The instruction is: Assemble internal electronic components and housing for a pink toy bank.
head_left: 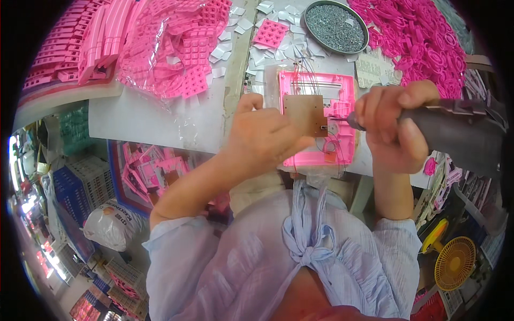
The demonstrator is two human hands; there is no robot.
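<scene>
A pink plastic casing (347, 150) lies open on the table in front of me, with thin wires and small parts inside. Over its left half sits a brown circuit board (304, 109). My right hand (393, 123) is wrapped round a dark grey electric screwdriver (455, 131), held nearly level. Its bit points left to the board's right edge; whether it touches a screw is too small to tell. Beside the board's left edge is my left hand (265, 131), fingers curled and thumb stretched along the board's lower edge. Whatever its fingers hold is hidden.
A round tray (307, 31) of small screws stands behind the casing. Pink rings (417, 43) heap up at the far right. Bagged pink keypads (166, 48) and stacked pink shells (101, 43) fill the far left. White paper pieces (219, 51) lie scattered. A yellow fan (455, 262) stands lower right.
</scene>
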